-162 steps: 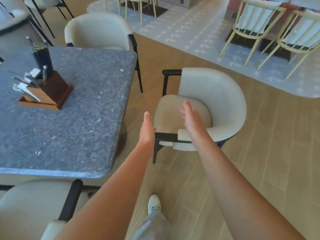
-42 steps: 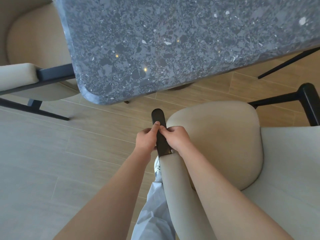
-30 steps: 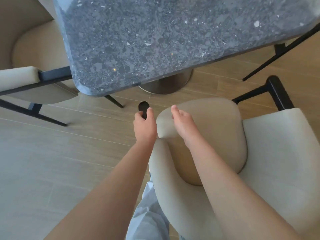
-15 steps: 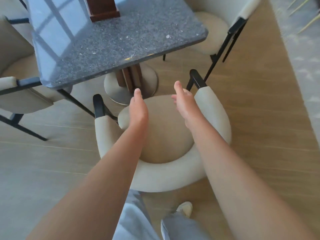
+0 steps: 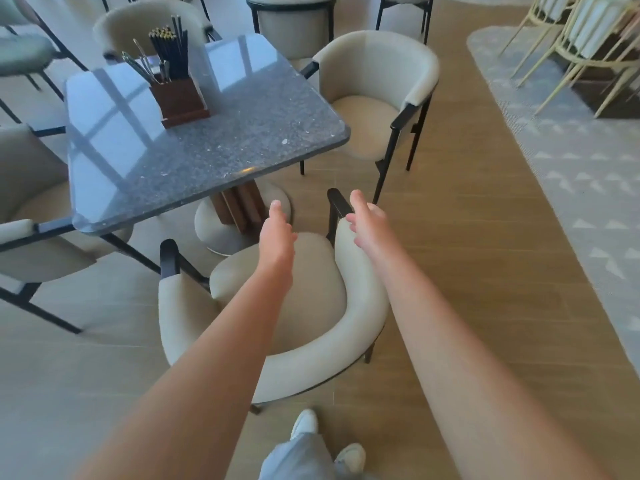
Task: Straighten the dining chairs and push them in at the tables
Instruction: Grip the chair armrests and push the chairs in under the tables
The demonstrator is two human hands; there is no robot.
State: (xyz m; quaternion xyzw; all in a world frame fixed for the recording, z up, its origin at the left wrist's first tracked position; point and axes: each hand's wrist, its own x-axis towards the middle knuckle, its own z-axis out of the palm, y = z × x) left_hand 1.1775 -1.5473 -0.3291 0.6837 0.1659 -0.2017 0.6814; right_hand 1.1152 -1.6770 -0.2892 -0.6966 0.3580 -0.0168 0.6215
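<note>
A cream tub chair with black legs [image 5: 311, 355] stands just in front of me, its seat facing the grey stone table [image 5: 207, 150] and only its front edge near the tabletop. My right hand [image 5: 367, 220] rests on the end of its right armrest with fingers curled over the padding. Over the seat hovers my left hand [image 5: 277, 233], flat with fingers apart and holding nothing. A second matching chair [image 5: 377, 74] sits at the table's right side, angled. A third [image 5: 31, 188] is tucked in at the left, and a fourth [image 5: 145, 22] stands at the far side.
A wooden cutlery holder [image 5: 180, 98] stands on the table. The table's round pedestal base [image 5: 214, 230] is just ahead of the near chair's seat. A patterned grey rug [image 5: 571, 150] with pale wooden chairs [image 5: 581, 39] lies to the right. My feet are behind the chair.
I let go of the chair's left arm and stepped back behind the chair. Both hands lifted open, and my right hand has now come down on the right armrest.
</note>
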